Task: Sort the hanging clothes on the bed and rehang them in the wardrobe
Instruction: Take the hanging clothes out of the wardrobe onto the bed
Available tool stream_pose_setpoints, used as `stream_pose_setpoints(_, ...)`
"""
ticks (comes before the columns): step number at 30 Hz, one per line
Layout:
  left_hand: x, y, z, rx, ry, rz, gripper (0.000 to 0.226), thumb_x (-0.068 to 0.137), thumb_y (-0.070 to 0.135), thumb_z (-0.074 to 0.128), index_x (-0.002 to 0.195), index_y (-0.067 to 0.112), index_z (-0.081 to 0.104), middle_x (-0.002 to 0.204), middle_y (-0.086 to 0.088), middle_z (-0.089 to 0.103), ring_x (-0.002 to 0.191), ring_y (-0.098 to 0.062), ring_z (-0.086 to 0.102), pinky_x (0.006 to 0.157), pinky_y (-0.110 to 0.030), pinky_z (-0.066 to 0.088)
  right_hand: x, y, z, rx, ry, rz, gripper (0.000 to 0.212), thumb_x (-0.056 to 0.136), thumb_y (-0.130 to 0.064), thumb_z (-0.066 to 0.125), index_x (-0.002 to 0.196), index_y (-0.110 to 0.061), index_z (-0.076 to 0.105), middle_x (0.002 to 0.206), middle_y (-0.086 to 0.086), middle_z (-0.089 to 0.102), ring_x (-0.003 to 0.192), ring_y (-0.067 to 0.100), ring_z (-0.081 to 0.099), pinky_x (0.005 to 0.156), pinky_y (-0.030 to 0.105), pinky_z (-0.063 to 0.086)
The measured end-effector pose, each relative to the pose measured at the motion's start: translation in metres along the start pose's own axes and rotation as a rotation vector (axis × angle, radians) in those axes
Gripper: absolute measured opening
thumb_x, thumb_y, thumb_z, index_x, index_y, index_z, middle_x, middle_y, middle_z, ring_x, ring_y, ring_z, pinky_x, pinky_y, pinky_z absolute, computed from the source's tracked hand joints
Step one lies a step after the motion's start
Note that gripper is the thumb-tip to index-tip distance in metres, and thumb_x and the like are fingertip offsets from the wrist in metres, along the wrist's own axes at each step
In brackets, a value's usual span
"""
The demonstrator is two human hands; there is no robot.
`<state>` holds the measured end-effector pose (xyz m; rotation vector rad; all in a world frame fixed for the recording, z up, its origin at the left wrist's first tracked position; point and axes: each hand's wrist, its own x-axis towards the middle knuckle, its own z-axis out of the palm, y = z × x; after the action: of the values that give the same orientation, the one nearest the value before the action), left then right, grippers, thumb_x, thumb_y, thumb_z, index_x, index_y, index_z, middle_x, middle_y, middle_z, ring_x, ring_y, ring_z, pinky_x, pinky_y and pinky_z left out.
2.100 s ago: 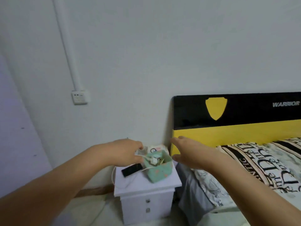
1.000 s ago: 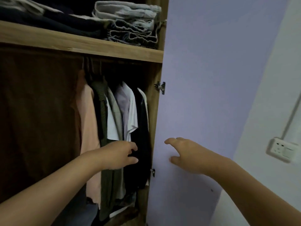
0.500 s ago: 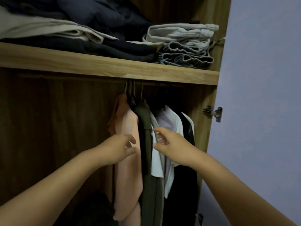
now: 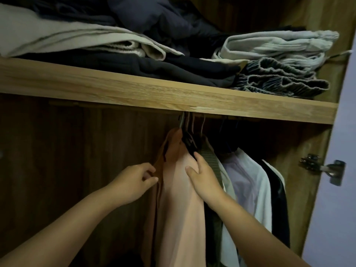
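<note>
The pink shirt (image 4: 179,189) hangs from the rail with your right hand (image 4: 204,180) laid flat on it, fingers straight, parting it from the green one (image 4: 210,160) just beyond, while your left hand (image 4: 133,182) pinches its outer edge, likely to lift it out.

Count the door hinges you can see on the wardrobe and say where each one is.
1. The metal hinge sits on the wardrobe's right side panel, below the shelf and right of the hanging clothes. Others may lie outside the picture.
</note>
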<state>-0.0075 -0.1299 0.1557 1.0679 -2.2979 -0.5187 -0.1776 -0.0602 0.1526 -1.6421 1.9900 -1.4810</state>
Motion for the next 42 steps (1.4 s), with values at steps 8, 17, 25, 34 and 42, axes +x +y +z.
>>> stream_pose_setpoints(8,0.010,-0.019,-0.004,-0.020,0.072,-0.057,0.034,0.093,0.033,0.051,0.127,0.027,0.049,0.097,0.016,0.053,0.091,0.000,0.054,0.072,-0.011,0.043,0.047,-0.007,0.035,-0.027,0.022,0.077,0.043,0.089,-0.013,0.052,0.131,-0.003,0.046,0.118,0.015,0.055,0.109,0.029,0.053,0.095,0.036,0.045)
stream_pose_setpoints(17,0.003,-0.018,-0.011,-0.002,0.132,-0.065,0.034,0.093,0.030,0.051,0.127,0.029,0.047,0.095,0.022,0.051,0.088,0.003,0.054,0.073,-0.012,0.047,0.073,-0.017,0.057,0.162,-0.111,0.392,0.054,0.083,0.000,0.056,0.135,-0.004,0.040,0.134,0.016,0.041,0.120,0.032,0.045,0.097,0.034,0.046)
stream_pose_setpoints(25,-0.003,-0.017,-0.013,-0.009,0.144,-0.058,0.036,0.093,0.029,0.052,0.128,0.029,0.046,0.098,0.022,0.052,0.090,0.003,0.054,0.076,-0.013,0.047,0.064,-0.010,0.051,0.915,-0.128,0.395,0.067,0.072,0.025,0.030,0.127,-0.003,0.054,0.115,0.021,0.060,0.101,0.035,0.058,0.094,0.044,0.046)
stream_pose_setpoints(34,-0.009,-0.025,-0.021,-0.001,0.171,-0.075,0.034,0.093,0.029,0.052,0.127,0.030,0.047,0.099,0.020,0.053,0.089,0.002,0.054,0.076,-0.012,0.045,0.058,-0.030,0.022,1.157,-0.138,0.318,0.059,0.078,0.023,0.029,0.123,-0.003,0.056,0.082,0.013,0.065,0.066,0.025,0.066,0.057,0.029,0.057)
stream_pose_setpoints(42,-0.006,-0.039,-0.025,-0.016,0.252,-0.036,0.026,0.093,0.024,0.052,0.119,0.024,0.055,0.091,0.020,0.053,0.085,0.003,0.054,0.069,-0.009,0.043,0.002,-0.012,-0.003,1.010,-0.342,0.300,0.069,0.068,0.023,0.027,0.110,-0.017,0.065,0.091,0.011,0.072,0.075,0.027,0.068,0.053,0.028,0.055)
